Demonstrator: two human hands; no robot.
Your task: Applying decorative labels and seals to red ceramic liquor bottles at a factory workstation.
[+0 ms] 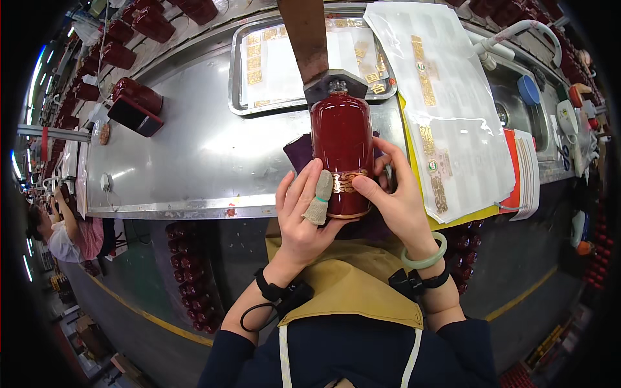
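Note:
A glossy dark red bottle lies in front of me, its neck pointing away against a dark metal bracket. A patterned gold band rings it near the base. My left hand presses along the bottle's left side with its thumb by the base. One of its fingers wears a beige fabric sleeve with a green band. My right hand grips the right side, thumb resting on the gold band and fingers curled, partly hidden behind the bottle. A dark purple cloth shows beneath it.
A metal tray with gold decals sits behind the bottle. Right of it, plastic-covered decal sheets lie over a yellow folder. A sink stands further right. At left, a phone leans on a red bottle; a co-worker is beyond.

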